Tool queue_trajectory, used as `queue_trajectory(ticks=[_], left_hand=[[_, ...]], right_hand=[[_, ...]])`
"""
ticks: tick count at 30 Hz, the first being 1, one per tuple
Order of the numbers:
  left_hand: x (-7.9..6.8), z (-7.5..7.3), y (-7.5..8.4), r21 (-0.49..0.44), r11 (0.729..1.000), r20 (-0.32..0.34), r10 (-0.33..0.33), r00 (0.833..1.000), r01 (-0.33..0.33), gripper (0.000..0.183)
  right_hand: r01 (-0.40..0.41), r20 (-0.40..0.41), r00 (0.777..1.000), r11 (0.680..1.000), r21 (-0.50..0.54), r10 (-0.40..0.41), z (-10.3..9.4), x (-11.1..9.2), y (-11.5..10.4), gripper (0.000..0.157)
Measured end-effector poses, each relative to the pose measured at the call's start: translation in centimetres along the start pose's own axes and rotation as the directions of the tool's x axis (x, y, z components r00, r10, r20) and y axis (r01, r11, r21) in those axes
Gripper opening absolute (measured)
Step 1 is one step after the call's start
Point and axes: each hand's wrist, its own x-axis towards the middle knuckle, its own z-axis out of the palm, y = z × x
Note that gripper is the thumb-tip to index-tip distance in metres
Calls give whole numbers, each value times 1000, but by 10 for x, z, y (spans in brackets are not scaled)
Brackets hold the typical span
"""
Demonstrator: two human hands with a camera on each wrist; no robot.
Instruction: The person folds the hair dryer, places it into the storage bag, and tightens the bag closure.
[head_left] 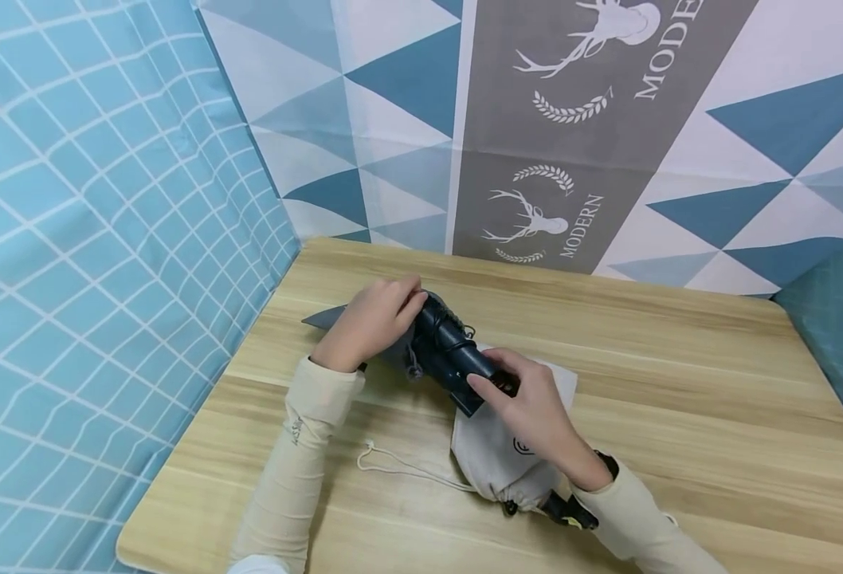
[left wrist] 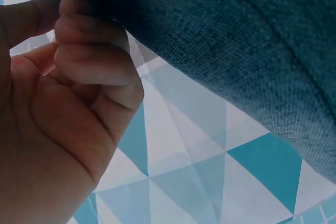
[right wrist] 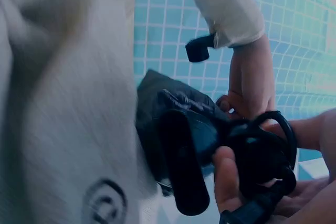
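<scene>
Near the table's left-centre lies a dark grey drawstring bag [head_left: 324,317], its fabric [left wrist: 226,40] filling much of the left wrist view. My left hand [head_left: 378,319] pinches that fabric by the far end of a black cylindrical device [head_left: 450,339] with a cord wound round it. A dark flat bar [right wrist: 184,166], part of the device, sticks out toward the right wrist camera. My right hand [head_left: 532,402] grips the device's near end, thumb on one side and fingers around the other. The bag covers part of the device's far side.
Under my right hand lies a whitish drawstring bag [head_left: 489,454] with a round logo, its cord [head_left: 414,472] trailing left. A black item [head_left: 565,510] pokes out by its gathered mouth. The wooden table [head_left: 680,375] meets a patterned backdrop [head_left: 407,119] behind and blue checked cloth [head_left: 70,279] at left.
</scene>
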Motion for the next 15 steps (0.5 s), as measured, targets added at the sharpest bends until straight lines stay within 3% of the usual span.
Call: queue_trajectory(ticks=[4,9,12,15], left_hand=[[0,1,-1,1,1000,-12,18,1000,-18,21],[-1,1,2,3,998,-36,64,997,-64,18],[-2,-1,4,7,997,-29,83,996,-83,17],[-3,-3,5,8,997,-17,76,997,-75,18]], right_hand=[[72,28,997,989,-128,-69,-2,3,-5,37],[32,42,999,982,-187,-24,-4,10,-6,37],[-16,19,1000,991,-133,19,-4,17,-3,35],[-62,1,998,998,16,62,-5,25,2,32]])
